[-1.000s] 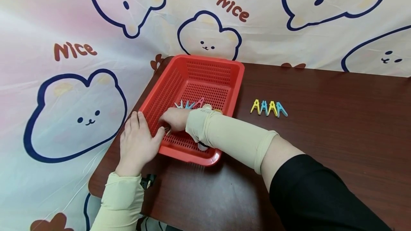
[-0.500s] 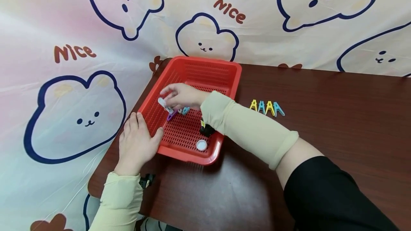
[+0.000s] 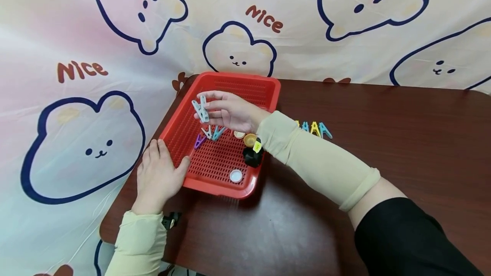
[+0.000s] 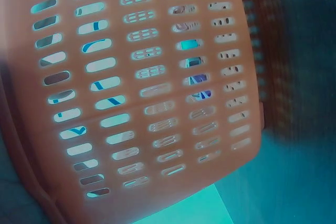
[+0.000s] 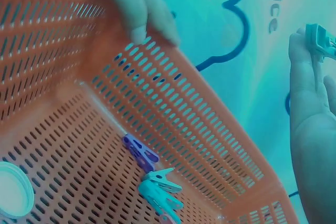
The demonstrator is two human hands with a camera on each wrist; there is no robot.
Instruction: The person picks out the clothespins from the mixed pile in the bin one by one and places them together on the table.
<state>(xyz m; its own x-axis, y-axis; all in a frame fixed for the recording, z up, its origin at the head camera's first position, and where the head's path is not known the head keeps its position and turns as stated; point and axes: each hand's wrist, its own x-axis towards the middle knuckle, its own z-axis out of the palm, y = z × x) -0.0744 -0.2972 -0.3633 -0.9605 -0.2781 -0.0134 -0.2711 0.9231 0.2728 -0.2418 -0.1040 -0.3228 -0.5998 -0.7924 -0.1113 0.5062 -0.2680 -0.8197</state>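
My right hand [image 3: 226, 109] is raised over the red plastic basket [image 3: 268, 97] and pinches a pale blue clothespin [image 3: 201, 109] at its fingertips. The right wrist view shows that clothespin [image 5: 320, 40] at the right edge. With straight fingers, my left hand [image 3: 159, 178] rests on the basket's left rim, thumb spread inward. Below the right hand, a purple clothespin [image 3: 199, 141], a white clothespin [image 3: 207, 133] and a blue clothespin [image 3: 218, 133] lie on the basket floor. In the left wrist view, the perforated basket wall [image 4: 152, 98] fills most of the picture.
The basket also holds a white cap [image 3: 235, 176], a gold lid [image 3: 249, 140] and a cream disc [image 3: 239, 134]. On the brown table [image 3: 368, 152], several yellow and blue clothespins [image 3: 315, 129] stand in a row, partly behind the right sleeve. A printed curtain [image 3: 299, 54] hangs behind.
My right hand has risen from the basket floor and moved up and right, bringing out the pale blue clothespin. My left hand has stayed on the rim.
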